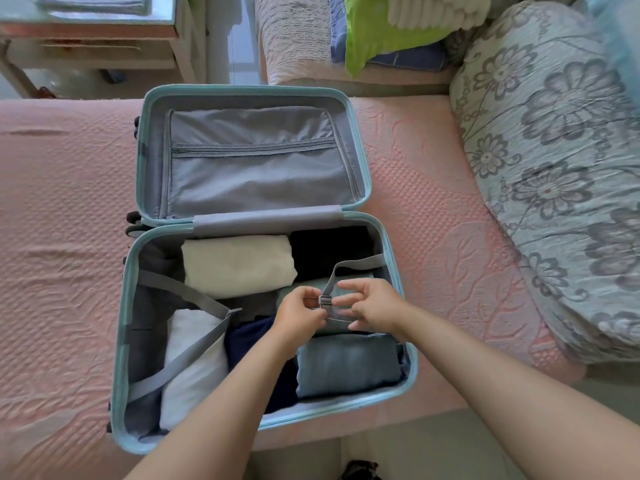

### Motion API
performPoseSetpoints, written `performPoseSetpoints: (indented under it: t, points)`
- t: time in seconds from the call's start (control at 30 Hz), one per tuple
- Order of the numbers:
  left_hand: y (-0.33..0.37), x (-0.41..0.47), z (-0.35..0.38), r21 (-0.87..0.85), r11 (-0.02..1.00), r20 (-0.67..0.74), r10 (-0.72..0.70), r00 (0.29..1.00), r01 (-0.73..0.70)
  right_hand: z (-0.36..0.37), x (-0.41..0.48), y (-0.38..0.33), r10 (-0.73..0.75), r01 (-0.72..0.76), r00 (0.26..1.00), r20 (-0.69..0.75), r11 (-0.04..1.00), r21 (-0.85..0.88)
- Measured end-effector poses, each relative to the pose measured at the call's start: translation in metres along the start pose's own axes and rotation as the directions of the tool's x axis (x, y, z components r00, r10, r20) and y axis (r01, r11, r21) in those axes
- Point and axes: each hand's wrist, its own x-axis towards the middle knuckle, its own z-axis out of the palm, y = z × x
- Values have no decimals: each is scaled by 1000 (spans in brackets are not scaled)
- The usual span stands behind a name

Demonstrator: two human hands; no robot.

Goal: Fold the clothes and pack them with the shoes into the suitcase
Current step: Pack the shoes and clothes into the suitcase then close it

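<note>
A light blue suitcase (pixel 119 341) lies open on the pink bed. Its near half holds folded clothes: a cream bundle (pixel 239 265), a white one (pixel 194 362), a black one (pixel 329 247), a navy one (pixel 249 341) and a grey-blue one (pixel 346 362). My left hand (pixel 299 315) and my right hand (pixel 372 304) meet over the right side and pinch the buckle of the right grey strap (pixel 360 263). The left grey strap (pixel 194 294) lies loose across the clothes, its end unclipped. No shoes show.
The suitcase lid (pixel 252 157) with a grey mesh zip pocket lies flat behind. A rolled floral quilt (pixel 554 168) fills the bed's right side. Pillows and a green cloth (pixel 374 29) are piled at the back. A wooden bedside table (pixel 93 36) stands far left.
</note>
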Motion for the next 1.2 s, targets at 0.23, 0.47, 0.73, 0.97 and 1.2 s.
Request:
performPoseSetpoints:
  t: [0.23,0.47,0.73,0.97,1.2]
  points:
    - [12,-4,-12,-263,965,177,30,984,18,-12,17,-9,-600,505,781,173,443,-741]
    - [12,-20,-39,-277,954,210,-57,976,115,6,10,-43,-296,474,880,371,504,-722]
    - [-25,-11,-104,897,408,-41,465,884,-173,32,15,-54,139,308,920,366,322,-895]
    - [-20,-8,-128,995,-96,46,380,924,-10,23,14,-58,219,164,919,329,545,-822]
    - [-5,-9,-127,857,497,30,216,976,-136,21,15,-46,38,152,959,281,767,-623]
